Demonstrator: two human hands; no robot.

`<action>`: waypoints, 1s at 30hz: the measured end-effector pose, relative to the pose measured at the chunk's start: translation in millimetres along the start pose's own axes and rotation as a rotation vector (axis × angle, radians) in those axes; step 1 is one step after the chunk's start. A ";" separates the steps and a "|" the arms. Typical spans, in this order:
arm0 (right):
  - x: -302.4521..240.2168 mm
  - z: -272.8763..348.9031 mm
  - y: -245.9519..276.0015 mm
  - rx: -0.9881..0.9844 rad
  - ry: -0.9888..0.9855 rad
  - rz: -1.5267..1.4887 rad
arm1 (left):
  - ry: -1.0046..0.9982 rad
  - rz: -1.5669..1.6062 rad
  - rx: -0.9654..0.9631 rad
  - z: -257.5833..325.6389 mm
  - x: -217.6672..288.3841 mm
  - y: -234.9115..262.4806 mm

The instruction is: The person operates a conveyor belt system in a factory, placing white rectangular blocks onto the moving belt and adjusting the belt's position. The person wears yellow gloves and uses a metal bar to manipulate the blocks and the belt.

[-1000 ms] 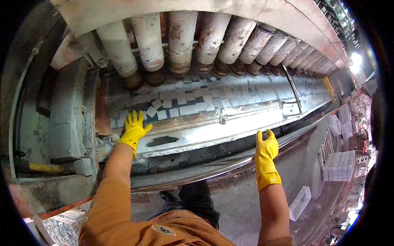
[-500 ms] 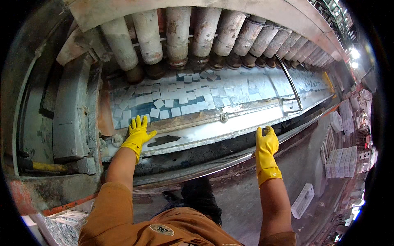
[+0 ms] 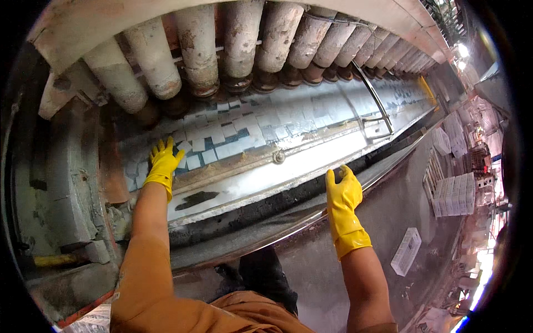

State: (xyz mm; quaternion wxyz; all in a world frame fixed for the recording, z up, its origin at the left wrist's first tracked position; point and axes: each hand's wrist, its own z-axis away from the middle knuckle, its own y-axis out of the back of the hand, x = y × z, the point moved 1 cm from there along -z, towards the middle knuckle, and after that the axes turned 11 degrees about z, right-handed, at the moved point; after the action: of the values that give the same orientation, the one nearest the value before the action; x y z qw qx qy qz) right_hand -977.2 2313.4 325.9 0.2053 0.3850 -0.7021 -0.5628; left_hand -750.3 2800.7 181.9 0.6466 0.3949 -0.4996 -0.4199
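Note:
My left hand (image 3: 162, 164), in a yellow rubber glove, reaches over the near-left part of a wet bed of pale square tiles (image 3: 247, 136). Its fingers are spread and hold nothing; whether they press on the tiles I cannot tell. A brownish rail (image 3: 222, 169) with a round bolt (image 3: 278, 157) runs along the near side of the tiles. In front of it lies a white wet ledge (image 3: 316, 157) with a dark patch. My right hand (image 3: 345, 194), also gloved in yellow, hovers by the ledge's front edge. Its thumb stands apart from the half-bent fingers, with nothing between them.
A row of thick, stained cylinders (image 3: 239, 41) hangs over the far side of the bed. A dark metal bar frame (image 3: 377, 100) crosses the bed at the right. On the floor are a white plastic crate (image 3: 406, 251) and stacked white crates (image 3: 455, 194).
My left hand has moved forward from the rail onto the tile area. My right hand's thumb and fingers have parted. The view has shifted, and the tiles by my left hand lie closer together.

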 end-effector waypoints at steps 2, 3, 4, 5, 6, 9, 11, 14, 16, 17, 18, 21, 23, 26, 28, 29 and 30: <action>-10.2 -7.2 6.7 -0.025 0.002 -0.002 | 0.053 -0.044 -0.050 4.6 8.1 6.1; -14.3 -9.6 9.6 -0.027 0.007 -0.004 | 0.074 -0.050 -0.076 8.3 10.8 10.7; -19.3 -11.3 12.8 -0.030 0.007 -0.001 | 0.077 -0.044 -0.070 13.0 12.8 16.4; -23.8 -14.1 16.0 -0.031 0.008 -0.002 | 0.095 -0.069 -0.121 17.9 13.9 20.4; -25.6 -15.1 20.8 -0.033 0.008 -0.007 | 0.096 -0.083 -0.141 25.8 14.3 24.9; -36.6 -22.8 27.9 -0.036 0.016 0.032 | 0.083 -0.121 -0.170 30.2 15.7 40.8; -39.7 -26.9 30.5 -0.057 0.014 0.067 | 0.084 -0.106 -0.208 30.7 17.1 47.2; -43.9 -32.0 35.0 -0.065 0.006 0.094 | 0.086 -0.024 -0.217 32.6 18.0 59.8; -45.2 -31.8 39.9 -0.075 0.000 0.117 | -0.067 -0.057 -0.183 44.3 24.1 66.3; -47.0 -32.7 42.5 -0.096 -0.013 0.134 | -0.134 -0.081 -0.177 52.5 28.1 71.0; -48.1 -33.4 45.5 -0.108 -0.012 0.136 | -0.190 0.022 -0.208 63.3 32.8 76.6; -52.4 -35.1 56.0 -0.155 -0.021 0.157 | -0.347 0.255 -0.341 108.5 48.7 103.4; -55.3 -36.4 61.3 -0.176 -0.027 0.174 | -0.497 0.263 -0.365 147.7 59.5 129.5; -57.1 -38.1 66.7 -0.194 -0.025 0.215 | -0.646 0.295 -0.392 212.4 69.8 173.1; -58.1 -39.1 69.2 -0.204 -0.024 0.229 | -0.637 0.353 -0.454 250.5 65.4 202.4; -59.5 -40.9 70.5 -0.210 -0.028 0.223 | -0.600 0.365 -0.485 266.8 58.6 216.2; -60.7 -42.3 71.2 -0.221 -0.040 0.217 | -0.589 0.365 -0.482 282.3 47.1 230.8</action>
State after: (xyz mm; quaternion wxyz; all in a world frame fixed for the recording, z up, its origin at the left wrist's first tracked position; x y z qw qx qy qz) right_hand -931.2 2338.5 414.2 0.2919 0.2707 -0.6773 -0.6188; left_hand -985.1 2808.2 464.7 0.6138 0.0005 -0.6123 -0.4983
